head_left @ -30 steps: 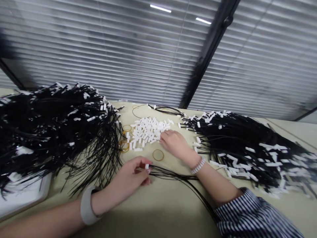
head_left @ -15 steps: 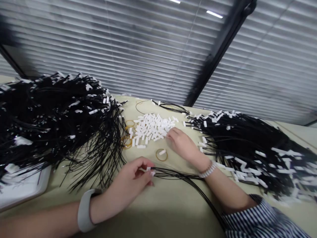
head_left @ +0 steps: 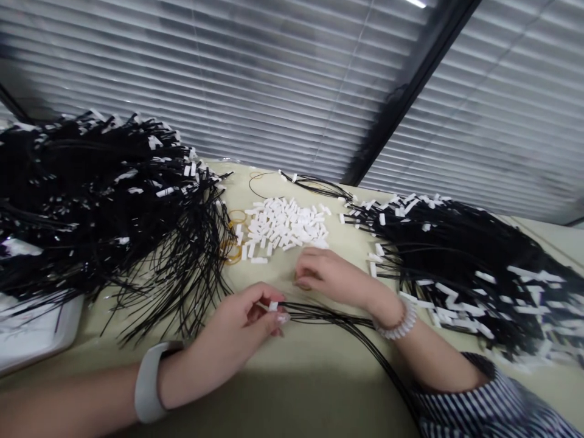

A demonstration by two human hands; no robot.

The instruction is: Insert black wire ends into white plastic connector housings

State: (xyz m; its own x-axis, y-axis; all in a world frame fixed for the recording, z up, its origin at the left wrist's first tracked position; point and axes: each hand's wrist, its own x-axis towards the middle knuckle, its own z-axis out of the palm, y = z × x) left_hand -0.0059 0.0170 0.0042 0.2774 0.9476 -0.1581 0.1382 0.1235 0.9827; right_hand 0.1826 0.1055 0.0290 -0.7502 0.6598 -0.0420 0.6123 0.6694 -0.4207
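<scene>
My left hand (head_left: 246,325) pinches the white-tagged end of a bundle of black cables (head_left: 333,316), which trails off to the right and toward the front edge. Above this bundle, my right hand (head_left: 331,277) has its fingers curled down near the table; what they hold, if anything, is hidden. A pile of small white tube pieces (head_left: 287,225) lies just beyond my right hand. Yellow rubber bands (head_left: 232,252) rest at the pile's left side.
A large heap of black cables (head_left: 100,207) with white ends covers the left, over a white tray (head_left: 68,325). Another heap of tagged cables (head_left: 456,249) lies at the right. A few cables (head_left: 319,185) lie at the back, before window blinds (head_left: 255,85).
My right hand has drawn back from the white pile toward me, over the spot where a rubber band with a white piece lay. My left hand keeps its pinch. The view has shifted slightly.
</scene>
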